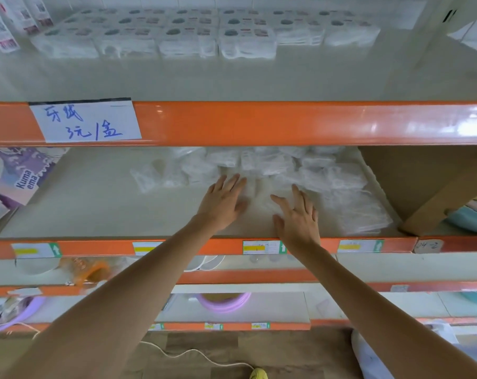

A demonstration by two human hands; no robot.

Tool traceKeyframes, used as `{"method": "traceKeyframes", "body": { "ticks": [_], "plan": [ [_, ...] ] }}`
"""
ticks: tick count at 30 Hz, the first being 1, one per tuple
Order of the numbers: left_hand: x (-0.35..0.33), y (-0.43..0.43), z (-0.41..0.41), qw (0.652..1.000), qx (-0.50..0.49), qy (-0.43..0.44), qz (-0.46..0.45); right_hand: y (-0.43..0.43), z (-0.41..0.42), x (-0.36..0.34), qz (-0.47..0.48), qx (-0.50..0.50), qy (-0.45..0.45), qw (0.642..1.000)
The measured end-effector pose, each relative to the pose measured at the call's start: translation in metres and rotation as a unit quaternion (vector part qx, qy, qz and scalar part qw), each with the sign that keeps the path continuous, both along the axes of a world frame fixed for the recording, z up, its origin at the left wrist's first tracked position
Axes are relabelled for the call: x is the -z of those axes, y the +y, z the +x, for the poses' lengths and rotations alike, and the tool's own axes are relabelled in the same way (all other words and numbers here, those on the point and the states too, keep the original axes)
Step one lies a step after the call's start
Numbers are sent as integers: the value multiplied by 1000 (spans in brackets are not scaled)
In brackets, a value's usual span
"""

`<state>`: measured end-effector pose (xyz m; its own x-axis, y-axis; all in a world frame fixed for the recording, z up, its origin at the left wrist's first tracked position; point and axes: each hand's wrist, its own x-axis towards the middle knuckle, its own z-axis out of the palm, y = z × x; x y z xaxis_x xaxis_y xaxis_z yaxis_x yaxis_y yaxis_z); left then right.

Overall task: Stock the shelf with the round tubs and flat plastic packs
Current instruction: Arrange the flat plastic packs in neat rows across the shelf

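**Middle shelf, left end.** A purple printed box (21,173) stands here, well apart from the work. The shelf board (95,206) runs right from it toward the hands.

**Left hand** (222,201). It lies palm down with fingers straight and close together. The fingertips rest on the near left edge of a loose heap of flat plastic packs (272,165). It grips nothing.

**Between the hands.** A translucent pack (259,198) lies on the board. Both hands appear to touch it, though the blur leaves its outline uncertain.

**Right hand** (297,214). It lies palm down with fingers spread, pressing on clear plastic just beyond the orange front rail (204,246). It holds nothing.

**Position of the goods.** The heap lies farther in than both palms, starting at the fingertips. Its long axis runs left to right, parallel to the front rail. A few stray packs (155,176) trail off its left end, nearer the left hand. A flatter stack of clear packs (360,212) sits near the front edge just right of the right hand. A cardboard box (423,181) closes the right end of the shelf.

**Assessment.** The goods lie away from the wrists, so any gathering or squaring would run inward or along the shelf. Each hand is better placed for its own side.

**Round tubs.** None can be identified on this shelf.
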<state>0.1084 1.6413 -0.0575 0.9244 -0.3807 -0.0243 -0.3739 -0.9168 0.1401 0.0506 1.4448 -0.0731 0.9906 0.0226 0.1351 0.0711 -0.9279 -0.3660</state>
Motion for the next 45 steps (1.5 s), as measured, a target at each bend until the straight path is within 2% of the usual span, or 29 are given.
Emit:
{"method": "traceKeyframes", "body": {
  "ticks": [5,16,20,25,34,41,45],
  "plan": [
    [10,15,-10,997,6,-68,-38,1,1,1,8,-5,12,1000],
    [0,31,-35,997,18,-37,-59,5,0,-18,25,-23,46,998],
    [-12,46,-52,996,14,-58,-70,4,-8,-36,10,-62,70,996],
    [-29,61,-84,991,35,-115,-64,3,-32,-65,-11,-102,41,994],
    [-81,69,-132,985,60,-136,-82,6,-76,-115,-9,-139,30,990],
    [-150,72,-155,977,75,-172,-102,9,-99,-169,-14,-184,-36,982],
    [-186,71,-160,973,79,-194,-101,9,-108,-204,-30,-177,-84,980]
  ]
}}
